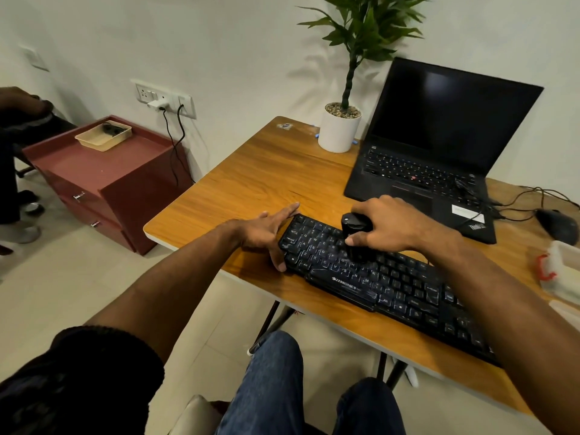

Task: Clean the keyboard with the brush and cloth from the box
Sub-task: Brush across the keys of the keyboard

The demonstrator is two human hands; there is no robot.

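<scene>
On the bench (pixel 238 180) lay one keyboard (pixel 376 277), its left end steadied by the flat, open left hand (pixel 266 233), while the right hand (pixel 395 227) gripped one black brush (pixel 356 238) on its keys.

A black plastic keyboard (pixel 386 277) with white lettering is seen on the orange-brown wood-grain surface (pixel 251 180). At its 12 o'clock a black open laptop (pixel 439 146) with one red dot among its keys is shown. A green leafy plant in a white round pot (pixel 339 130) is set at 11 o'clock, a maroon drawer cabinet (pixel 113 183) at 9 o'clock.
</scene>
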